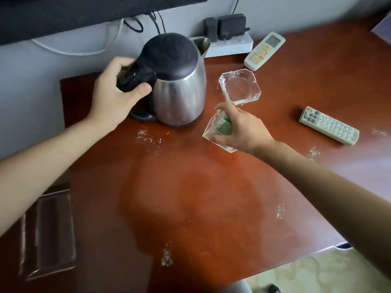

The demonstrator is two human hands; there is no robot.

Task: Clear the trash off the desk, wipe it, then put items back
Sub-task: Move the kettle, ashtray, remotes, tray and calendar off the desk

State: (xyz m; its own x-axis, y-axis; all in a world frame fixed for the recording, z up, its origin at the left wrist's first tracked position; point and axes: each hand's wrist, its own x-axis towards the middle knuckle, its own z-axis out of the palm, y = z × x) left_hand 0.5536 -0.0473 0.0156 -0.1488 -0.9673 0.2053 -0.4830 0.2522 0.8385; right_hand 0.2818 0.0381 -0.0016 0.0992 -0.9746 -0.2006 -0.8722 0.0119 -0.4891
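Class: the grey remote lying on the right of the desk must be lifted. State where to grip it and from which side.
Grip the grey remote across its narrow middle, pinching both long edges, coming from above. It lies flat, buttons up, with bare desk along both sides.

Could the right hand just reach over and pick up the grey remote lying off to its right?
Probably not just yet: the right hand holds a clear box, so it is full. The path to the grey remote is open desk, though.
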